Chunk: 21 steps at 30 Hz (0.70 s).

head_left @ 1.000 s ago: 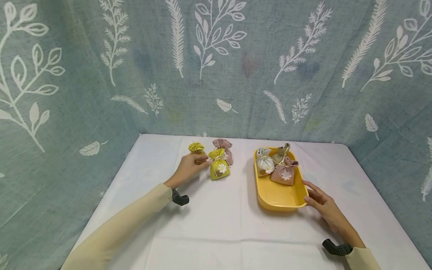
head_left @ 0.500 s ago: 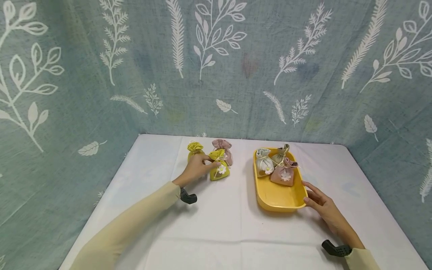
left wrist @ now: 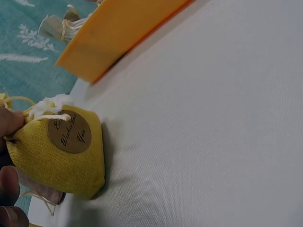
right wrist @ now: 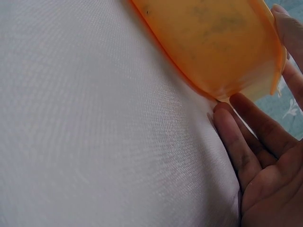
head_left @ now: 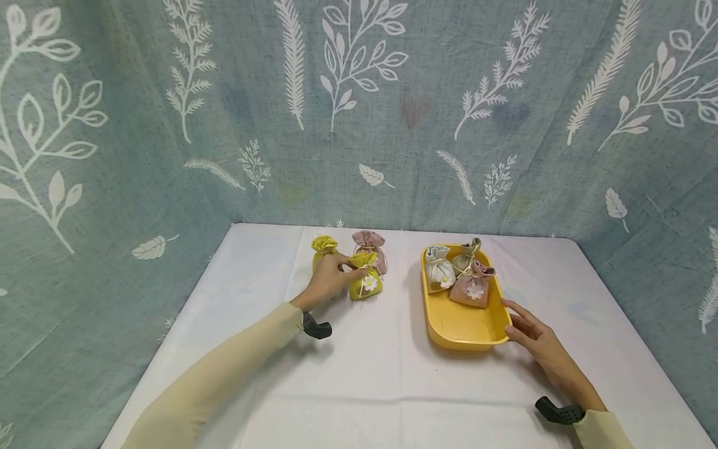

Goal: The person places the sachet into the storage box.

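Observation:
In the head view my left hand (head_left: 328,280) pinches the neck of a yellow-green drawstring pouch (head_left: 374,274) with a white flower. The left wrist view shows the pouch (left wrist: 42,161) close up, with a round brown label, and a fingertip at its tied neck. Another yellow-green pouch (head_left: 323,243) stands behind that hand, partly hidden, and a pink pouch (head_left: 369,239) is just behind the held one. My right hand (head_left: 538,343) holds the near right corner of a yellow plastic tray (head_left: 462,321), thumb at the rim and other fingers low against the outer wall (right wrist: 208,47).
Inside the tray, toward its far end, sit a whitish pouch (head_left: 439,269), an olive pouch (head_left: 465,259) and a pink pouch (head_left: 470,293). A white cloth (head_left: 336,362) covers the table. Leaf-patterned teal curtains (head_left: 359,149) enclose the back and sides.
My left hand has moved right, away from the rear yellow-green pouch, and its fingers now grip the neck of the front one. The right hand and tray stay put.

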Motion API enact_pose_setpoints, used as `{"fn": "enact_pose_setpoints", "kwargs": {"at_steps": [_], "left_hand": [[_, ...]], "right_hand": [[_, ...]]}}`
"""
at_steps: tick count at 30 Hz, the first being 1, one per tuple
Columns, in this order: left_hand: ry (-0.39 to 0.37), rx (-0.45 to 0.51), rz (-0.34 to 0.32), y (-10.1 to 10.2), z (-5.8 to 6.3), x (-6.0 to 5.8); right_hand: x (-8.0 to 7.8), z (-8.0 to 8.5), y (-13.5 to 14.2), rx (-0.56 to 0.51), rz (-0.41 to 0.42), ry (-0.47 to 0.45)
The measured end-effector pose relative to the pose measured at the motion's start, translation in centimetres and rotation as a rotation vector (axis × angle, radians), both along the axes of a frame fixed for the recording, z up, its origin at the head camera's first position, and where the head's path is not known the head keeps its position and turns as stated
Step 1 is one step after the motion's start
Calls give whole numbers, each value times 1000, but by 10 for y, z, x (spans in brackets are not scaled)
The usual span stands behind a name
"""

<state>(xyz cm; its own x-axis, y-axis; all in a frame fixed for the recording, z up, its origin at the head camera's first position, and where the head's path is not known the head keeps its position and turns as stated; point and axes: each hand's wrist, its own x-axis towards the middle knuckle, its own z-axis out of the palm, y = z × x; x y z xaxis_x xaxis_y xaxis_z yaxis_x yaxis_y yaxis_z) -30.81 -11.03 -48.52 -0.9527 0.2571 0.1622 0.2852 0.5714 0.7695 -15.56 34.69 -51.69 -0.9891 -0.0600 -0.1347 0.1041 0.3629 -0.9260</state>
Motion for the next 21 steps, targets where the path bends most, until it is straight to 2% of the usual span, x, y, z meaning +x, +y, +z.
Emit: {"fn": "enact_pose_setpoints", "kwargs": {"at_steps": [8, 16, 21], "left_hand": [[83, -4, -32, 2, 5, 8], [129, 13, -56, 7, 19, 11], [144, 79, -83, 14, 28, 15]], "right_hand": [[1, 0, -1, 0, -4, -13], [0, 0, 0, 6, 6, -1], [0, 0, 0, -10, 13, 3]]}}
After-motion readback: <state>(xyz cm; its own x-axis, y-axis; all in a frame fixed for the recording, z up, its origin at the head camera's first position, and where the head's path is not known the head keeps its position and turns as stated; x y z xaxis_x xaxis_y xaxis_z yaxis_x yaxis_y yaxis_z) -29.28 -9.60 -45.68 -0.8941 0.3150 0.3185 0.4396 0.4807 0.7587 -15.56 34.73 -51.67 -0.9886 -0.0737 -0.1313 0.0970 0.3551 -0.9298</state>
